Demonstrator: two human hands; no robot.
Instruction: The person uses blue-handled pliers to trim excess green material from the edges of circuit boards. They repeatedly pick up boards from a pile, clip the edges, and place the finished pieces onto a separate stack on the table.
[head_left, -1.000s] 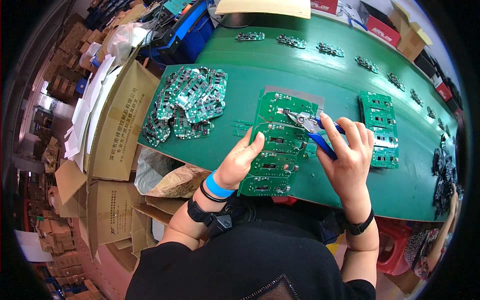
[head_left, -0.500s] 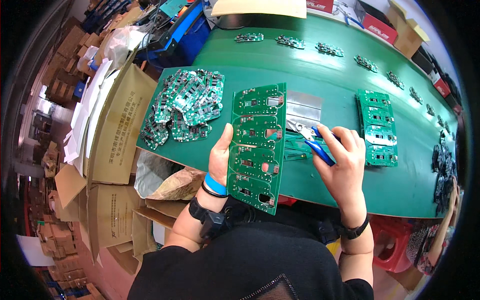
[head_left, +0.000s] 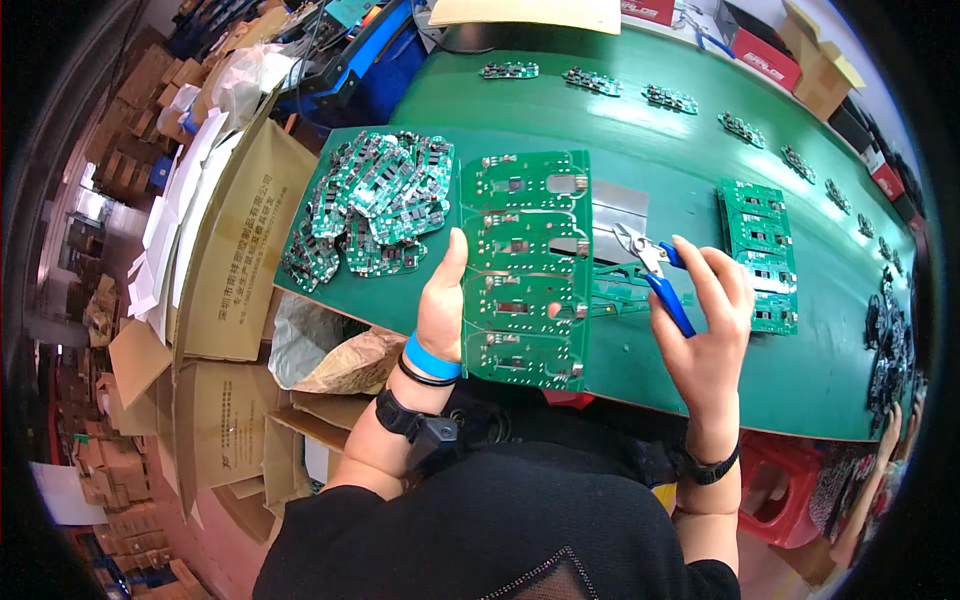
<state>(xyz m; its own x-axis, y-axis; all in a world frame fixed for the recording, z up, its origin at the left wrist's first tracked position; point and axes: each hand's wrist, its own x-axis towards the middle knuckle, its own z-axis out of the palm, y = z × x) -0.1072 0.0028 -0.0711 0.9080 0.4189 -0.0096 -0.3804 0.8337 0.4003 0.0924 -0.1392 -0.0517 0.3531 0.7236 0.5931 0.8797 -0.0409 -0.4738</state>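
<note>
My left hand (head_left: 442,305) grips a green circuit board panel (head_left: 520,330) by its left edge, thumb on the face and the fingers hidden behind. The panel is made of several joined boards with slots and cut-outs between them. In my right hand (head_left: 712,315) is a pair of cutting pliers (head_left: 655,270) with blue handles. Their jaws are parted and lie just right of the panel's edge, apart from it. Green scrap strips (head_left: 620,290) and a grey metal plate (head_left: 622,205) lie on the table behind the panel.
A heap of separate circuit boards (head_left: 375,195) lies on the table's left part. Stacked panels (head_left: 758,240) lie to the right. Single boards (head_left: 592,82) are spaced along the green belt (head_left: 560,110). Cardboard boxes (head_left: 235,260) stand left; a red stool (head_left: 775,490) and another person's arm (head_left: 875,480) are right.
The panel has turned to face upward more fully, its right edge moving right. My right hand and the pliers have shifted right and slightly down.
</note>
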